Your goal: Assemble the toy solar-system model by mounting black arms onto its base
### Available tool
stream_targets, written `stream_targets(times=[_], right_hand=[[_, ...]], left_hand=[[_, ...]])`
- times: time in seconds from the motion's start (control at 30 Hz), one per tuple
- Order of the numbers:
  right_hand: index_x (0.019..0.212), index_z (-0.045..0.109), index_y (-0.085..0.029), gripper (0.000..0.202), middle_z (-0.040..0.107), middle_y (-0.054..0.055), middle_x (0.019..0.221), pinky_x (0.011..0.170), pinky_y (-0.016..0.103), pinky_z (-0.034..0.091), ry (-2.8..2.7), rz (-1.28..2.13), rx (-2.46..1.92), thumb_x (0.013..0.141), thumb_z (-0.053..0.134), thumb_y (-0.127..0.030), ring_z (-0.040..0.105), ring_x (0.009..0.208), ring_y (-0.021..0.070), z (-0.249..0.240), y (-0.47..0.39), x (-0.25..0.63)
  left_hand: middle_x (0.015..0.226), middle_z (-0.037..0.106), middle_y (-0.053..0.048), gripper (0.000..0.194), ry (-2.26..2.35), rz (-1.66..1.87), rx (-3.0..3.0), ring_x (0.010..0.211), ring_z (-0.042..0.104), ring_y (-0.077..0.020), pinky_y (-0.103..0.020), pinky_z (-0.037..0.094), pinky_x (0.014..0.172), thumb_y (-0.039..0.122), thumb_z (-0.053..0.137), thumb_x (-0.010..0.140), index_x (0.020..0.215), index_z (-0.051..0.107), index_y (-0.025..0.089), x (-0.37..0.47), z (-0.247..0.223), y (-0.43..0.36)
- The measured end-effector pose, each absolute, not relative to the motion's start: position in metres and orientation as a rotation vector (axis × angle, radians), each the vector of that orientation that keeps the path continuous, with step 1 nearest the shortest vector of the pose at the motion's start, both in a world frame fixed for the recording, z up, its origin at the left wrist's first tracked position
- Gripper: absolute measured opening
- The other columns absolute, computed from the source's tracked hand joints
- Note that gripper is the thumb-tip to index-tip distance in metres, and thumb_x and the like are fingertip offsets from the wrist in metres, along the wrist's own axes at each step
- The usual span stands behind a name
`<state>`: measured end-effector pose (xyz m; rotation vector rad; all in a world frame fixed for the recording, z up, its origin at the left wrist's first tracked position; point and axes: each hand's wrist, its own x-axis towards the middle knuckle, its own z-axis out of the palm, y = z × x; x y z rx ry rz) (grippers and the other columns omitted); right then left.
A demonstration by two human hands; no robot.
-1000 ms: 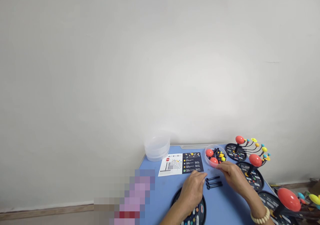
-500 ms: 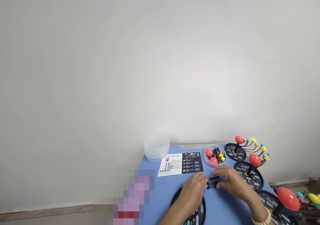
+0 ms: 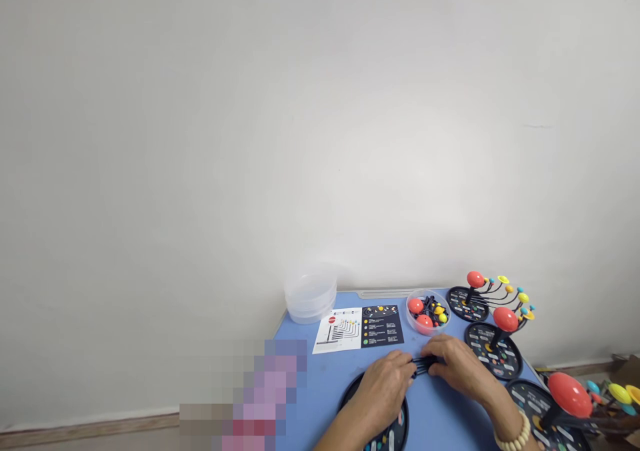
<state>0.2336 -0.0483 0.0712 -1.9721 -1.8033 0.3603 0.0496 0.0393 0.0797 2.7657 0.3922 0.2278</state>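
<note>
Several thin black rods (image 3: 423, 365) lie side by side over the blue table, between my two hands. The fingers of my left hand (image 3: 389, 384) are closed on their left ends, above a round black printed base (image 3: 397, 431) that my hand and forearm partly cover. On the right ends, my right hand (image 3: 455, 364) pinches the rods between thumb and fingers; a beaded bracelet is on that wrist. Behind my hands, a clear bowl (image 3: 429, 312) holds red balls, small coloured balls and black parts.
A printed sheet (image 3: 359, 329) lies behind my left hand. Clear stacked containers (image 3: 311, 297) stand at the back left. Assembled planet models (image 3: 493, 349) with red balls line the right side. A pixelated patch covers the lower left.
My right hand has moved slightly left and its fingers have closed on the rods' right ends. The rods are now bunched closer together. The whole view has shifted a little.
</note>
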Motion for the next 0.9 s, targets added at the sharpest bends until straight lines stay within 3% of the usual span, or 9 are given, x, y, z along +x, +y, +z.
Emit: stream_targets(times=[0.13,0.3,0.5,0.77,0.9], right_hand=[[0.096,0.075,-0.023,0.037,0.073,0.004,0.094,0.086,0.031,0.044,-1.802,0.383,-1.944,0.071,0.052,-0.008,0.063,0.096,0.0224,0.069,-0.047,0.234],[0.108,0.073,-0.021,0.045,0.072,0.007,0.111,0.091,0.032,0.043,-1.708,0.387,-1.993,0.069,0.053,-0.011,0.062,0.106,0.0246,0.07,-0.053,0.249],[0.099,0.074,-0.019,0.039,0.075,0.005,0.085,0.074,0.029,0.044,-1.581,0.399,-2.134,0.071,0.049,-0.012,0.066,0.08,0.021,0.07,-0.06,0.261],[0.103,0.073,-0.022,0.044,0.073,0.005,0.097,0.076,0.029,0.042,-1.633,0.415,-2.15,0.065,0.054,-0.011,0.064,0.083,0.0209,0.068,-0.058,0.252],[0.104,0.072,-0.022,0.034,0.072,0.006,0.104,0.077,0.028,0.043,-1.58,0.244,-2.064,0.079,0.05,-0.016,0.065,0.087,0.0207,0.074,-0.056,0.253]], left_hand=[[0.105,0.068,-0.007,0.026,0.394,0.221,2.765,0.101,0.061,-0.0236,-0.032,0.049,0.086,0.011,0.042,0.093,0.099,0.067,0.019,0.049,0.079,0.039],[0.102,0.067,-0.007,0.027,0.423,0.214,2.804,0.097,0.061,-0.0233,-0.031,0.05,0.082,0.01,0.04,0.094,0.094,0.066,0.017,0.05,0.079,0.041],[0.089,0.069,-0.007,0.033,0.55,0.167,2.805,0.088,0.063,-0.0222,-0.029,0.049,0.074,0.008,0.036,0.095,0.085,0.066,0.016,0.052,0.08,0.043],[0.099,0.068,-0.007,0.031,0.46,0.374,2.726,0.097,0.061,-0.0215,-0.03,0.049,0.082,0.007,0.037,0.092,0.093,0.066,0.019,0.05,0.072,0.044],[0.102,0.068,-0.007,0.032,0.416,0.47,2.691,0.1,0.061,-0.0213,-0.031,0.05,0.087,0.008,0.037,0.092,0.098,0.066,0.019,0.05,0.065,0.046]])
